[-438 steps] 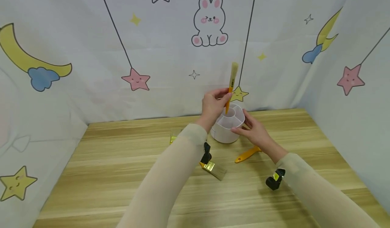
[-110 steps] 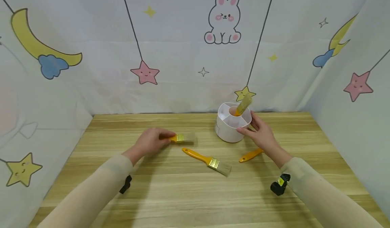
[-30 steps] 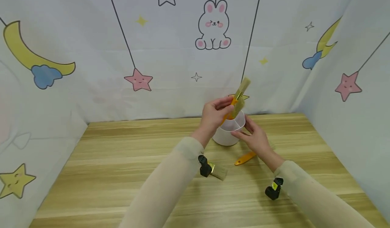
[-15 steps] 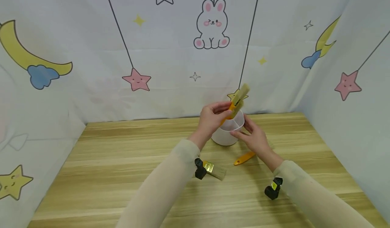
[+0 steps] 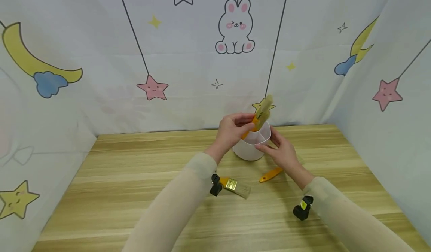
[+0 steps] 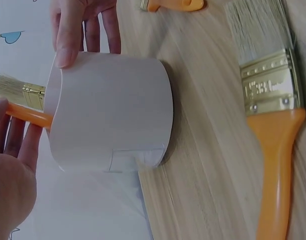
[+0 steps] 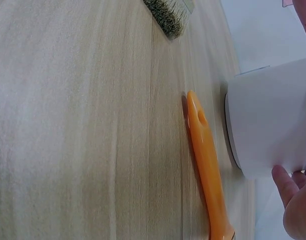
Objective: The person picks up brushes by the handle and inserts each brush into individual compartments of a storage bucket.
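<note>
1. I have the left hand point(image 5: 230, 131) nearly closed, pinching an orange-handled brush point(image 6: 29, 115), bristles up, handle end at the rim of the white holder point(image 6: 108, 110).
2. My right hand point(image 5: 282, 151) grips the holder's wall, thumb and fingers spread wide.
3. A second brush point(image 6: 15, 89) sits in the holder; a wide brush point(image 6: 275, 145) and a part-hidden brush point(image 5: 271, 175) lie on the table point(image 5: 134, 177).

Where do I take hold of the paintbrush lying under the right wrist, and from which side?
Pinch the paintbrush by its orange handle, probably best from above on the person's left: the slim handle lies flat with its holed end toward that side, while in the head view the right wrist covers the brush's middle.
</note>
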Demonstrator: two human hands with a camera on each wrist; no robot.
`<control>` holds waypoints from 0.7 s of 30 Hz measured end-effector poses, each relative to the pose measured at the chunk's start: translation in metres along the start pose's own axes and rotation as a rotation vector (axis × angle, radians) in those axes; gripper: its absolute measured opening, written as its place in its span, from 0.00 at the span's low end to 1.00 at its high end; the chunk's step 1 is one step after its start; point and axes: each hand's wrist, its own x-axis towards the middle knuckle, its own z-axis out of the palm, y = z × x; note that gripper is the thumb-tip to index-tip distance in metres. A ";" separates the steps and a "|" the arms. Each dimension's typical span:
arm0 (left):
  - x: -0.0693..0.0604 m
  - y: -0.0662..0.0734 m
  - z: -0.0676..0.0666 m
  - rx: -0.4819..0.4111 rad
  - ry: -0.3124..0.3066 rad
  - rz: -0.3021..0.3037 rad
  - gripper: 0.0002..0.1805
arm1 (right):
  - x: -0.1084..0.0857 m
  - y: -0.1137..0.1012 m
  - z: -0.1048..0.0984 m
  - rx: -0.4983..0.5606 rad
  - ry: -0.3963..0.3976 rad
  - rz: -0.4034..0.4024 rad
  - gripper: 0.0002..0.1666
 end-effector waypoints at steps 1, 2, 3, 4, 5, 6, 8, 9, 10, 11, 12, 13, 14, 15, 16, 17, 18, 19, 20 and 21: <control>0.000 0.000 -0.001 0.013 -0.007 0.003 0.17 | 0.000 0.000 0.000 0.003 0.000 0.000 0.58; 0.001 0.000 -0.001 0.028 -0.015 0.005 0.17 | 0.000 0.000 0.000 0.003 -0.001 -0.002 0.58; 0.001 0.000 -0.002 0.043 -0.022 0.011 0.17 | 0.000 0.000 0.000 0.002 -0.001 -0.003 0.58; 0.001 0.000 -0.003 0.057 -0.031 0.017 0.17 | 0.000 0.001 0.000 0.002 -0.001 -0.004 0.58; 0.001 0.000 -0.003 0.070 -0.039 0.021 0.16 | 0.001 0.001 0.000 0.002 0.001 -0.006 0.58; 0.001 0.000 -0.003 0.088 -0.048 0.026 0.16 | 0.001 0.002 0.000 -0.003 0.001 -0.008 0.58; 0.001 0.000 -0.004 0.114 -0.067 0.035 0.16 | 0.002 0.003 0.001 -0.010 0.004 -0.012 0.57; 0.001 -0.001 -0.004 0.127 -0.074 0.038 0.16 | 0.002 0.003 0.001 -0.013 0.005 -0.013 0.57; 0.000 -0.001 -0.004 0.144 -0.080 0.040 0.16 | 0.002 0.003 0.001 -0.015 0.005 -0.017 0.56; 0.000 -0.002 -0.003 0.161 -0.085 0.041 0.16 | 0.002 0.003 0.001 -0.018 0.004 -0.020 0.56; -0.001 -0.002 -0.003 0.176 -0.089 0.043 0.16 | 0.002 0.003 0.001 -0.021 0.003 -0.021 0.56; -0.002 -0.002 -0.003 0.188 -0.091 0.044 0.16 | 0.002 0.004 0.002 -0.018 0.003 -0.020 0.56; -0.003 -0.003 -0.002 0.203 -0.091 0.049 0.16 | 0.002 0.004 0.002 -0.019 0.003 -0.022 0.56; -0.003 -0.003 -0.002 0.218 -0.090 0.056 0.16 | 0.002 0.004 0.002 -0.015 0.002 -0.026 0.56; -0.004 -0.004 -0.002 0.231 -0.087 0.064 0.16 | 0.002 0.004 0.002 -0.016 0.004 -0.029 0.55; -0.005 -0.004 -0.001 0.241 -0.084 0.073 0.16 | 0.002 0.004 0.002 -0.015 0.006 -0.031 0.55; -0.006 -0.004 -0.001 0.249 -0.082 0.084 0.15 | 0.002 0.004 0.003 -0.008 0.008 -0.032 0.55; -0.007 -0.004 0.000 0.256 -0.079 0.097 0.15 | 0.002 0.005 0.003 -0.001 0.008 -0.036 0.55; -0.007 -0.005 0.001 0.262 -0.076 0.109 0.15 | 0.003 0.005 0.003 0.003 0.010 -0.039 0.55; -0.008 -0.005 0.002 0.268 -0.072 0.116 0.15 | 0.003 0.006 0.003 0.008 0.010 -0.038 0.55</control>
